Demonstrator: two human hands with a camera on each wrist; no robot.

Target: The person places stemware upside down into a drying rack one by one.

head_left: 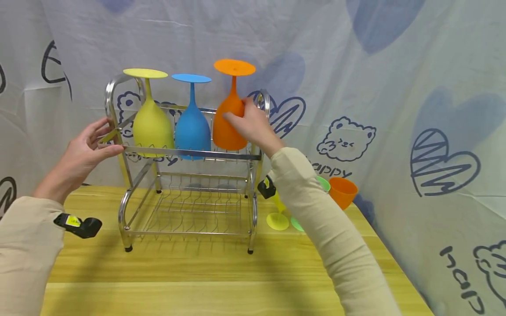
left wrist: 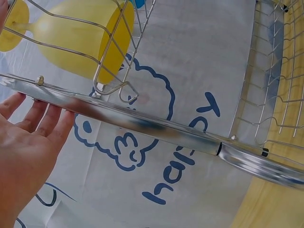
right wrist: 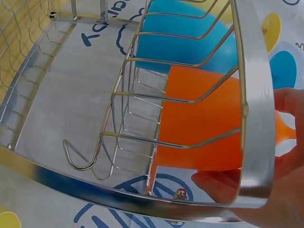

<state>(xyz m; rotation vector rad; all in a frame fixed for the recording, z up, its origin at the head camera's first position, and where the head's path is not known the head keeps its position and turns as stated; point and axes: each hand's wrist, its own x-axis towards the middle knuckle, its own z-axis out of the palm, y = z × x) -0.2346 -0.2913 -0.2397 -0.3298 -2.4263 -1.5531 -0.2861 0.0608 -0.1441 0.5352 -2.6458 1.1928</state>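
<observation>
A two-tier metal dish rack (head_left: 189,152) stands on the table. Upside down in its upper tier is a row of plastic goblets: a yellow goblet (head_left: 152,127), a blue goblet (head_left: 192,127) and an orange goblet (head_left: 229,125). My right hand (head_left: 257,125) grips the orange goblet's bowl from the right, thumb in front. In the right wrist view, that goblet's rim (right wrist: 164,118) is down among the wires beside the blue goblet (right wrist: 185,38). My left hand (head_left: 88,142) holds the rack's left side frame; its fingertips touch the metal bar (left wrist: 118,116) in the left wrist view.
Right of the rack, partly behind my right sleeve, stand more goblets: a yellow one (head_left: 278,220), a green one (head_left: 324,184) and an orange one (head_left: 343,192). The lower tier (head_left: 193,210) has wire slots. A printed cloth (head_left: 356,87) hangs behind the wooden table (head_left: 178,281).
</observation>
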